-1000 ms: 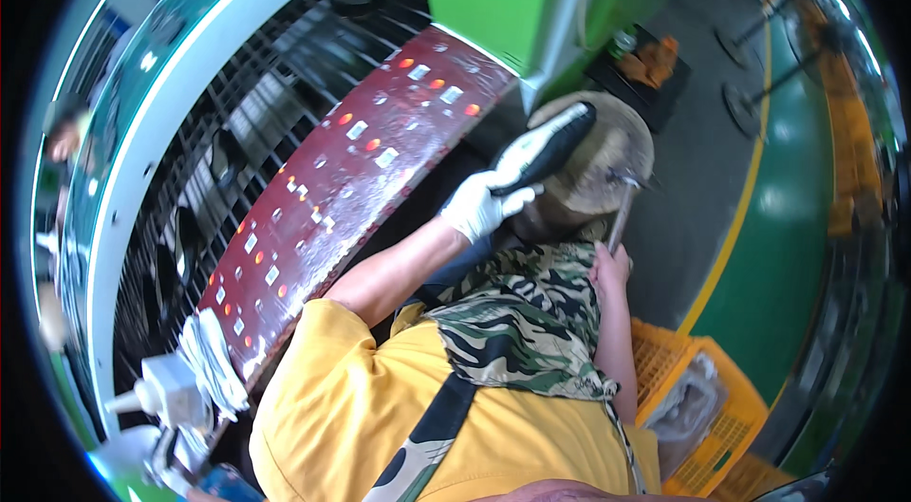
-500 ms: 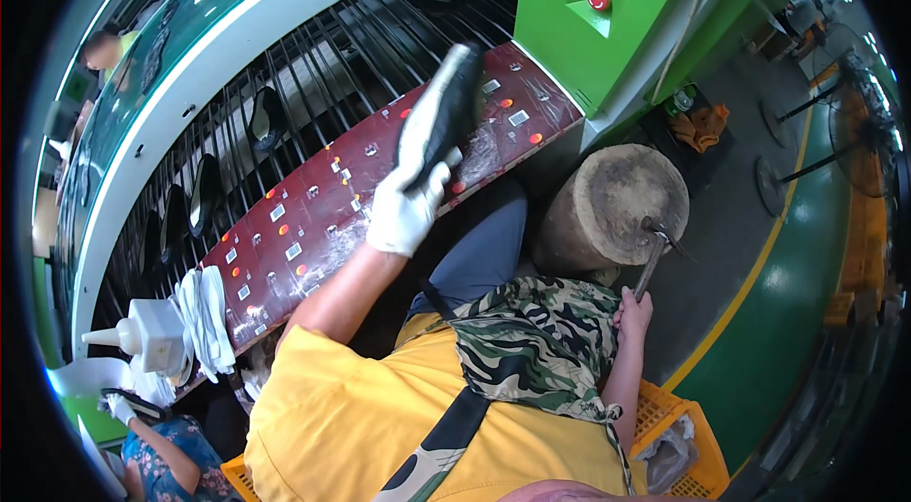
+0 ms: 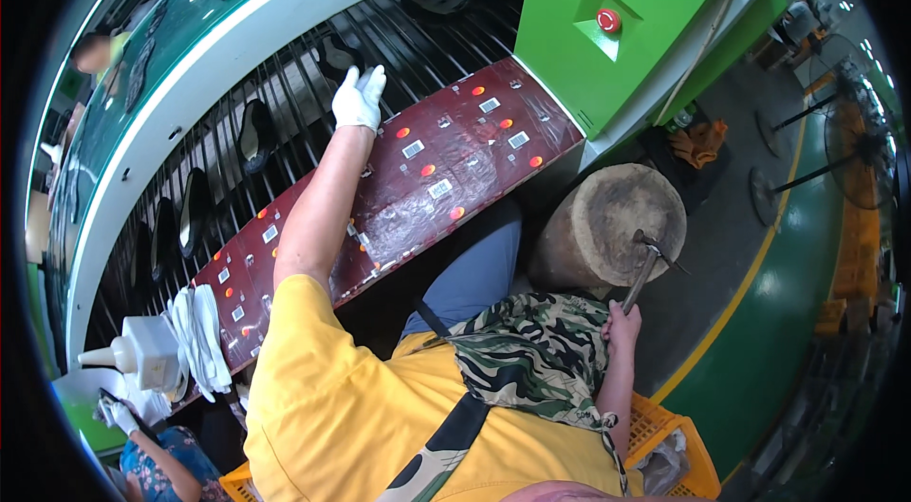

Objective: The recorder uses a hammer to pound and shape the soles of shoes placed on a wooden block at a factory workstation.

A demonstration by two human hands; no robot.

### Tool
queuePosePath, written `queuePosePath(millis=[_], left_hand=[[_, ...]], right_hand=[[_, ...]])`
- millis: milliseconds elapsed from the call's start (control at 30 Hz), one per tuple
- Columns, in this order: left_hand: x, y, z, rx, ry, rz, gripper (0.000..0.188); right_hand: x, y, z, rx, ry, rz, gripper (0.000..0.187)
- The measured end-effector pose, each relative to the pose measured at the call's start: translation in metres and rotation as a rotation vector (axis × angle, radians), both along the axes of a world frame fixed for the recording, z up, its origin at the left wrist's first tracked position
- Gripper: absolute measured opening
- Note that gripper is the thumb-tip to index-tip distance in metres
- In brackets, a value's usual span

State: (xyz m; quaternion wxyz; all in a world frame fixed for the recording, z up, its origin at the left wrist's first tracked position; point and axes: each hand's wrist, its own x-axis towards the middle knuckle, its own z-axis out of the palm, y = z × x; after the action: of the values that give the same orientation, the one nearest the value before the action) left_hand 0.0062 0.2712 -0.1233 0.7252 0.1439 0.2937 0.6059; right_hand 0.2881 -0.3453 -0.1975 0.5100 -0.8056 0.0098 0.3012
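My left hand [image 3: 358,102], in a white glove, is open with its fingers apart at the edge of the black roller rods. Just beyond its fingertips a dark shoe [image 3: 335,56] lies on the rods, partly hidden by the hand. Farther left along the rods lie several more dark shoes, one with a pale patch [image 3: 254,137]. My bare right hand [image 3: 622,326] is closed round the handle of a hammer [image 3: 644,276]. Its metal head rests on or just over the top of a round wooden block [image 3: 607,217].
A maroon-covered ledge [image 3: 446,189] with stickers runs before the rods. A green machine housing [image 3: 607,75] bears a red button. White gloves [image 3: 197,336] and a spouted bottle [image 3: 147,350] sit at the left, near a co-worker's gloved hand [image 3: 121,417]. A yellow crate [image 3: 697,450] stands behind me.
My left hand has moved left and away from me, from over the ledge to the rods, and let go of the shoe, which now lies there. My right hand still holds the hammer.
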Motion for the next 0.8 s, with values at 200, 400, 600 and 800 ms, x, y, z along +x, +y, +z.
queuePosePath(millis=[200,400,600,800], left_hand=[[0.064,-0.01,0.004,-0.031,0.171,-0.31,0.067],[0.179,0.058,-0.007,-0.063,0.112,-0.402,0.073],[0.217,0.141,-0.042,-0.081,-0.082,-0.331,0.031],[0.14,0.112,-0.025,-0.086,-0.111,-0.278,0.032]], right_hand=[[0.002,0.011,0.001,-0.008,0.016,-0.031,0.019],[0.001,0.017,0.01,0.01,0.043,-0.077,0.019],[-0.001,0.032,0.014,-0.01,0.099,-0.091,0.018],[0.009,0.031,0.029,0.246,0.303,-0.12,0.018]])
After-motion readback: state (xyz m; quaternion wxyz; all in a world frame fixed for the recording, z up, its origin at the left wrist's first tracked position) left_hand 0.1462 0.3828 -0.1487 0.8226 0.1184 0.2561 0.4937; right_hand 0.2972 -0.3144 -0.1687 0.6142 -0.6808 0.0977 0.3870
